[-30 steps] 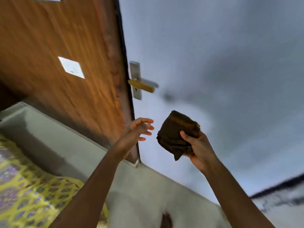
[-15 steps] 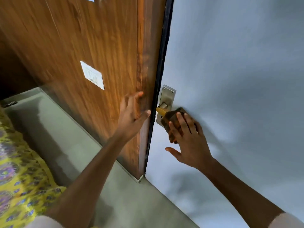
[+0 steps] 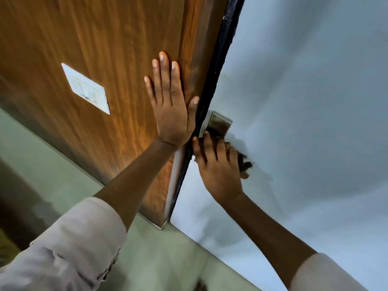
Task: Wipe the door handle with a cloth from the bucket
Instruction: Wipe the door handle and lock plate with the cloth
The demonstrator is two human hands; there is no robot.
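Observation:
My right hand [image 3: 218, 162] is wrapped around the door handle with the dark brown cloth [image 3: 244, 164] pressed under its fingers; only a frayed corner of cloth sticks out on the right. The lever itself is hidden by hand and cloth. The metal handle plate [image 3: 219, 123] shows just above my fingers, on the pale blue-grey door face [image 3: 304, 101]. My left hand [image 3: 170, 103] lies flat, fingers spread, against the brown wooden panel [image 3: 105, 49] beside the dark door edge [image 3: 214, 85].
A white rectangular label [image 3: 86, 89] is stuck on the wooden panel to the left. Grey-green floor [image 3: 63, 175] runs below the panel and door. The bucket is out of view.
My left hand slid up and flattened against the wooden panel. My right hand closed over the handle with the cloth, hiding the lever. The view came closer to the door.

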